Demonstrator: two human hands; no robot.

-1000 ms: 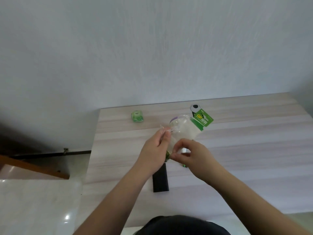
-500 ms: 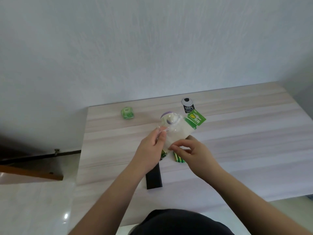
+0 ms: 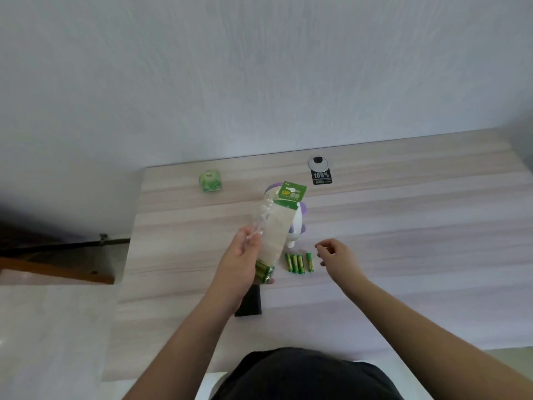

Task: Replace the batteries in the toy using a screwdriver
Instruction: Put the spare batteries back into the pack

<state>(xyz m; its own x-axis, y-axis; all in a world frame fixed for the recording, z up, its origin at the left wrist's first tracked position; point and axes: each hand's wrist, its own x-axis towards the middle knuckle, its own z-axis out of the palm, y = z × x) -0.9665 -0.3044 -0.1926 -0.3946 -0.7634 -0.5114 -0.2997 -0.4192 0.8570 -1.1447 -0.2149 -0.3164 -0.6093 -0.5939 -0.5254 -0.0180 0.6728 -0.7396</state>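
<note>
Right hand (image 3: 337, 256) withdrawn — loose, empty

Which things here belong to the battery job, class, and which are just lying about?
Job: battery pack held in left hand; loose batteries on table; white and purple toy.
Lying about: green cube; black tag; black block.

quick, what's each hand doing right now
Left hand: holding the battery pack.
Right hand: open, fingers loosely curled, holding nothing, above the table beside the loose batteries.
</note>
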